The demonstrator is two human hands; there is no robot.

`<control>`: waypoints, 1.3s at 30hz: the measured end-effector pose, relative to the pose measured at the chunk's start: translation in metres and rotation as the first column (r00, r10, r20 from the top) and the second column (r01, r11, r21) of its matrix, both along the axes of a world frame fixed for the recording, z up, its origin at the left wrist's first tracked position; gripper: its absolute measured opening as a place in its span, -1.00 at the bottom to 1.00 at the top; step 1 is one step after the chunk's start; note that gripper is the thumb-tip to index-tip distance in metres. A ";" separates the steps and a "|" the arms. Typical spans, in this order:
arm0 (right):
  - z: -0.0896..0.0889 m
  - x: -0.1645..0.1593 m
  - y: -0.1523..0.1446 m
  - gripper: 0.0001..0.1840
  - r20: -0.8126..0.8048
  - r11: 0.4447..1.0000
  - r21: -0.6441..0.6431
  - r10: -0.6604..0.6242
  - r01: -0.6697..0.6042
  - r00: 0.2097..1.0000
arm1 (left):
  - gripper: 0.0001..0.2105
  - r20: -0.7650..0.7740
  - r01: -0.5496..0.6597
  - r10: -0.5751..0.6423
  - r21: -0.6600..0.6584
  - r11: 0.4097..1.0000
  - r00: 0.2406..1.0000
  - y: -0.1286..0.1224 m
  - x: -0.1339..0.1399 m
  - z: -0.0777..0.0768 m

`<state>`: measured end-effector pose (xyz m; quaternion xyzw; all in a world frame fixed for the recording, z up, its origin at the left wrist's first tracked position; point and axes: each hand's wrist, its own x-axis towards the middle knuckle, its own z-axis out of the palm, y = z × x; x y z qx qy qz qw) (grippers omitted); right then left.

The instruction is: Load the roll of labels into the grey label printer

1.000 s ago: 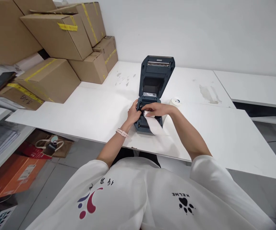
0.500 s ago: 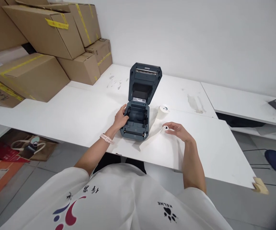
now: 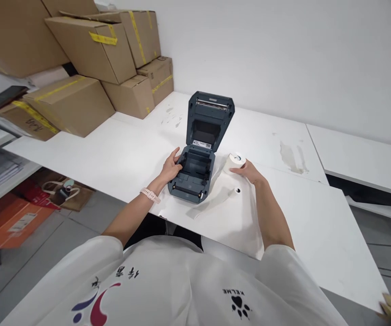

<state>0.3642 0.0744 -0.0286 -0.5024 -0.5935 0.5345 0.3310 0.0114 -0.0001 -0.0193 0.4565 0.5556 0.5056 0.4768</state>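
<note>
Left hand at left rim of open, dark blue-grey plastic printer on white tabletop; thumb meets rim, fingertips partly hidden, firmness of hold cannot be told. Right hand grasps thick white paper roll standing just right of printer; far-side fingers hidden. Printer's white label too small to read. Thin white paper roll lies nearer the body, its trailing strip hard to separate from tabletop.

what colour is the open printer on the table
The printer is dark blue-grey with black parts inside, seen best in the head view.
</note>
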 end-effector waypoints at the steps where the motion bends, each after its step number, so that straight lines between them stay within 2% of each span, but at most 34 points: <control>1: 0.003 -0.003 0.001 -0.13 -0.021 1.000 -0.002 0.024 -0.024 0.999 | -0.01 0.009 -0.001 0.001 -0.001 1.000 1.000 0.000 0.000 -0.001; 4: 0.028 -0.010 0.001 -0.20 -0.088 0.995 0.018 0.100 -0.098 0.991 | 0.01 0.034 -0.002 0.002 0.004 1.000 0.999 0.000 0.000 -0.002; 6: 0.058 -0.022 -0.001 -0.17 -0.099 0.974 0.089 0.217 -0.209 0.971 | 0.03 0.057 0.014 -0.014 0.013 1.000 0.998 0.000 0.001 -0.002; 7: 0.075 -0.031 -0.002 -0.15 -0.065 0.946 0.143 0.301 -0.290 0.951 | 0.04 0.069 0.023 -0.024 0.017 1.000 0.997 0.000 0.000 -0.003; 8: 0.093 -0.044 -0.003 -0.15 0.006 0.902 0.201 0.390 -0.383 0.921 | 0.05 0.078 0.030 -0.032 0.021 0.999 0.996 0.000 0.000 -0.003; 10: 0.122 -0.076 -0.007 -0.23 0.273 0.778 0.257 0.511 -0.573 0.815 | 0.06 0.081 0.032 -0.034 0.026 0.999 0.996 0.000 0.000 -0.006; 12: 0.139 -0.112 -0.011 -0.34 0.595 0.670 0.232 0.476 -0.705 0.648 | 0.06 0.066 0.026 -0.029 0.033 0.999 0.997 0.002 -0.001 -0.009; 14: 0.139 -0.146 -0.013 -0.40 0.820 0.624 0.167 0.341 -0.763 0.459 | 0.06 0.053 0.021 -0.023 0.040 0.999 0.998 0.003 -0.002 -0.011; 16: 0.128 -0.171 -0.014 -0.38 0.921 0.629 0.085 0.245 -0.772 0.302 | 0.07 0.047 0.022 -0.024 0.035 0.999 0.999 0.003 -0.003 -0.012; 17: 0.121 -0.180 -0.014 -0.36 0.941 0.640 0.048 0.229 -0.767 0.250 | 0.07 0.047 0.024 -0.025 0.027 0.999 0.999 0.003 -0.003 -0.011; 19: 0.109 -0.188 -0.015 -0.33 0.951 0.658 0.002 0.232 -0.753 0.206 | 0.07 0.043 0.023 -0.023 0.007 1.000 0.999 0.002 -0.003 -0.008; 23: 0.104 -0.180 -0.037 -0.36 0.938 0.687 0.073 0.199 -0.723 0.284 | 0.02 0.003 0.009 -0.009 -0.013 1.000 1.000 -0.001 -0.002 -0.002; 26: 0.108 -0.166 -0.075 -0.42 0.888 0.668 0.253 0.127 -0.700 0.442 | -0.01 -0.012 0.031 -0.031 -0.003 1.000 0.999 -0.003 -0.002 0.000; 29: 0.099 -0.162 -0.122 -0.45 0.799 0.641 0.407 0.094 -0.650 0.594 | -0.06 -0.001 0.063 -0.063 0.014 0.998 0.998 -0.004 -0.003 0.000; 33: 0.070 -0.175 -0.164 -0.43 0.762 0.717 0.422 0.051 -0.555 0.646 | -0.10 0.026 0.093 -0.093 0.028 0.995 0.995 -0.004 -0.002 0.000; 36: 0.052 -0.185 -0.176 -0.49 0.718 0.755 0.469 -0.025 -0.457 0.696 | -0.13 0.021 0.102 -0.103 0.036 0.994 0.994 -0.004 0.000 0.003; 39: 0.046 -0.190 -0.180 -0.49 0.707 0.773 0.484 -0.068 -0.411 0.704 | -0.18 0.001 0.103 -0.104 0.039 0.994 0.995 -0.007 0.002 0.006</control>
